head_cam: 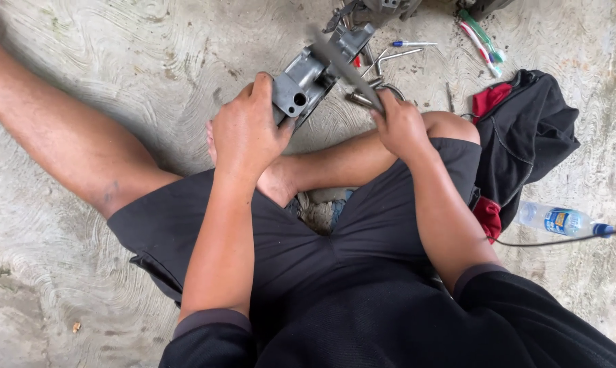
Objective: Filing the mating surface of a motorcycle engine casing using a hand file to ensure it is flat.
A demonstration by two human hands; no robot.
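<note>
The left hand (248, 129) clamps the near end of a grey metal casting (306, 78), held above the shins. The right hand (400, 126) grips a flat blade (345, 68) laid across the casting's top. The casting's long axis runs up and right, away from the body; its far end merges with blurred parts. Loose tools (396, 54) lie on the concrete beyond.

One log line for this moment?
left hand: grips grey cast-metal part | right hand: holds flat grey metal file against it | clear plastic bottle: on floor
</note>
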